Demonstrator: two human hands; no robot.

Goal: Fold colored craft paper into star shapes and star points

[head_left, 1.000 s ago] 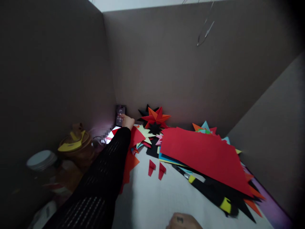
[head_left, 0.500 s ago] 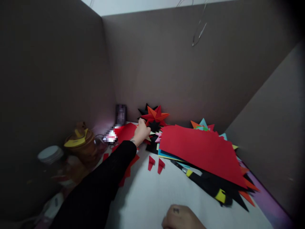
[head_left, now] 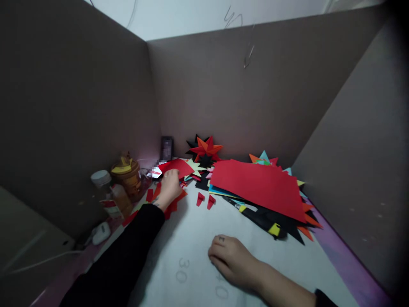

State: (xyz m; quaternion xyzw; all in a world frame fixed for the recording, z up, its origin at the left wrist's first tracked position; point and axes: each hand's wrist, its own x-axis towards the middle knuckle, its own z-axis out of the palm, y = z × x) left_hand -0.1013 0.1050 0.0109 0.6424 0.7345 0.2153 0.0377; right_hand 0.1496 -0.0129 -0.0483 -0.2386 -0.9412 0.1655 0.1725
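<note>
My left hand [head_left: 170, 188] is stretched to the far left of the table. Its fingers curl down at the near edge of a red paper sheet [head_left: 179, 167], with the tips hidden from me; what they hold, if anything, does not show. Orange-red paper pieces [head_left: 172, 207] lie under and beside that wrist. On the white sheet [head_left: 191, 238], close to me, rests my right hand [head_left: 228, 256], loosely closed with nothing visible in it. Two small folded red pieces [head_left: 200, 199] lie between the hands.
Folded paper stars [head_left: 207, 148] stand at the back wall. A big red sheet [head_left: 258, 187] tops a paper stack at the right, a black-and-yellow utility knife [head_left: 260, 219] before it. A brown cup [head_left: 128, 181], a white-lidded bottle [head_left: 101, 179] and a phone [head_left: 167, 148] stand left.
My left hand has drawn back from beside the stars, leftward and nearer to me, to the red sheet. My right hand shows more fully on the white sheet. The view has shifted.
</note>
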